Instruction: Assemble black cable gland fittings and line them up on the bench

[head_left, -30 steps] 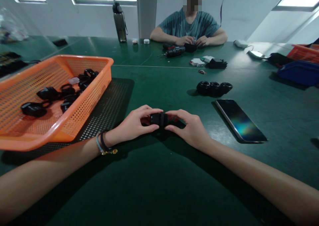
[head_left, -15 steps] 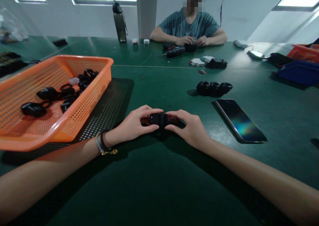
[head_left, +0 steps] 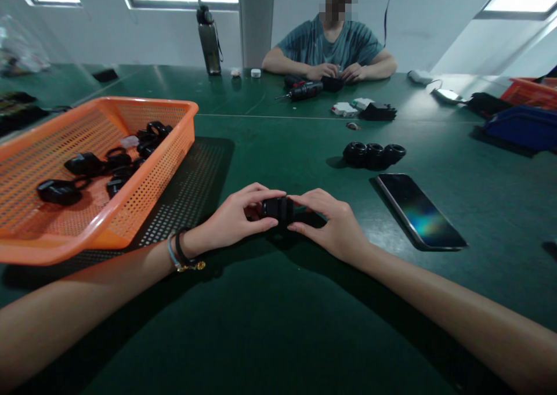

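Observation:
Between my two hands, just above the green table (head_left: 278,314), is a small black part (head_left: 277,209). My left hand (head_left: 237,216) grips its left end between thumb and fingers. The thumb and fingertips of my right hand (head_left: 333,224) close on its right end. Both hands partly cover the part, so its full shape is hidden. To the left, an orange basket (head_left: 98,238) holds several black parts with rings (head_left: 85,164). A row of black round pieces (head_left: 374,154) stands on the table beyond my right hand.
A phone (head_left: 420,209) lies right of my right hand. Across the table sits a person (head_left: 333,50) with a power drill (head_left: 304,90) before them. A bottle (head_left: 209,41) stands at the back, and a blue bin (head_left: 522,127) is at the far right.
The fingers of my right hand have shifted very slightly at the right end of the black part. Otherwise the hands and objects are where they were.

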A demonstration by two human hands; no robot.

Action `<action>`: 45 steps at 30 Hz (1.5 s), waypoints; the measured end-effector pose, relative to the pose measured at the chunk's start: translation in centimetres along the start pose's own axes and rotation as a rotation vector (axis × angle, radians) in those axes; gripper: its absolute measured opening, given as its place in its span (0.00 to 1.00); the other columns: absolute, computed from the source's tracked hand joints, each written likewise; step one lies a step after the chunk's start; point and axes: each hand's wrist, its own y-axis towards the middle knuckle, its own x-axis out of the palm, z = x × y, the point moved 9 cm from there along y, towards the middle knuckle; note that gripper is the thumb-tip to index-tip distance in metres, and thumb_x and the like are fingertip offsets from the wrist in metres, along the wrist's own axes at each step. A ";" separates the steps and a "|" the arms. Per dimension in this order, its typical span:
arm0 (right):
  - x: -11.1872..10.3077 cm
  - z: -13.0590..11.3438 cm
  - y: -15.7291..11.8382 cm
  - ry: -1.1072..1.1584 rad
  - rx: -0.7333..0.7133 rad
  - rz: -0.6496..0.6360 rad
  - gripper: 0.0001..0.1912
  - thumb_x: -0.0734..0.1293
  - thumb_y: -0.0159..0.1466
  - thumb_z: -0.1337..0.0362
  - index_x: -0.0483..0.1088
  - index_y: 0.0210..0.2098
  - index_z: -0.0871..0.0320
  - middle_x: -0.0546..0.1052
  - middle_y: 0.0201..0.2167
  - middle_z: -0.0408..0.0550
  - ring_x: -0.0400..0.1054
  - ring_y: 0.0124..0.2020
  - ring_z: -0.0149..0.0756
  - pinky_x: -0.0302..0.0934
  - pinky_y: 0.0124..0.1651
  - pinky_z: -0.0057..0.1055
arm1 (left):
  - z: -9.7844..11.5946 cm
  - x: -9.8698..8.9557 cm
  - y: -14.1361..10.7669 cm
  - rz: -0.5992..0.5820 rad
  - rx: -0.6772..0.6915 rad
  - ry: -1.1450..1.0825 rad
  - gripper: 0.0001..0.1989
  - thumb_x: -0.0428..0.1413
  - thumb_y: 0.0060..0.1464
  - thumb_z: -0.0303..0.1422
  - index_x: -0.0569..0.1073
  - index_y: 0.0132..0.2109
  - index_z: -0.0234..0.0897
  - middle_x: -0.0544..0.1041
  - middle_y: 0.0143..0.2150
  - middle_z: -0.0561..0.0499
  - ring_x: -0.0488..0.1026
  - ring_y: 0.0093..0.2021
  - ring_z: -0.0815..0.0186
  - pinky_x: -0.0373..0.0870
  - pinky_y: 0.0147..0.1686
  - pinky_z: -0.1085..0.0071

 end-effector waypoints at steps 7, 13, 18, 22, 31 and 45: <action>-0.1 0.4 -0.1 0.016 0.071 0.020 0.18 0.70 0.54 0.71 0.71 0.45 0.56 0.78 0.36 0.47 0.71 0.37 0.38 0.67 0.36 0.34 | 0.2 0.0 0.0 -0.009 0.031 0.072 0.20 0.57 0.53 0.34 0.70 0.54 0.40 0.67 0.45 0.49 0.69 0.40 0.67 0.72 0.36 0.72; 0.0 0.4 -0.1 -0.006 0.072 0.019 0.16 0.70 0.54 0.71 0.71 0.42 0.55 0.78 0.33 0.44 0.71 0.33 0.35 0.65 0.32 0.30 | 0.0 0.0 -0.2 0.004 0.022 0.044 0.20 0.57 0.53 0.33 0.70 0.54 0.40 0.67 0.45 0.49 0.70 0.34 0.70 0.72 0.30 0.75; 0.1 0.6 -0.1 -0.010 0.087 0.004 0.16 0.71 0.54 0.70 0.71 0.43 0.55 0.77 0.33 0.44 0.71 0.33 0.35 0.66 0.33 0.30 | -0.2 0.0 -0.2 0.009 0.020 0.036 0.21 0.58 0.52 0.33 0.71 0.54 0.39 0.67 0.44 0.49 0.69 0.32 0.72 0.71 0.28 0.77; 0.2 0.7 -0.1 -0.016 0.099 -0.011 0.16 0.71 0.54 0.69 0.71 0.43 0.55 0.77 0.32 0.44 0.71 0.33 0.35 0.66 0.34 0.30 | -0.4 0.0 -0.2 0.011 0.005 0.030 0.21 0.58 0.51 0.34 0.71 0.53 0.39 0.67 0.43 0.50 0.69 0.31 0.72 0.71 0.27 0.77; 0.4 0.8 0.0 -0.020 0.128 -0.040 0.15 0.71 0.55 0.68 0.72 0.43 0.56 0.78 0.32 0.45 0.72 0.32 0.34 0.67 0.34 0.31 | -0.5 0.0 -0.2 0.011 -0.009 0.040 0.21 0.58 0.51 0.34 0.71 0.53 0.39 0.68 0.44 0.49 0.69 0.31 0.73 0.71 0.28 0.76; 0.6 1.1 0.0 -0.027 0.146 -0.040 0.16 0.71 0.54 0.69 0.73 0.43 0.57 0.79 0.31 0.45 0.72 0.31 0.34 0.67 0.34 0.30 | -0.7 0.2 -0.1 -0.001 -0.009 0.020 0.21 0.58 0.51 0.34 0.71 0.53 0.38 0.67 0.43 0.50 0.69 0.29 0.74 0.71 0.26 0.77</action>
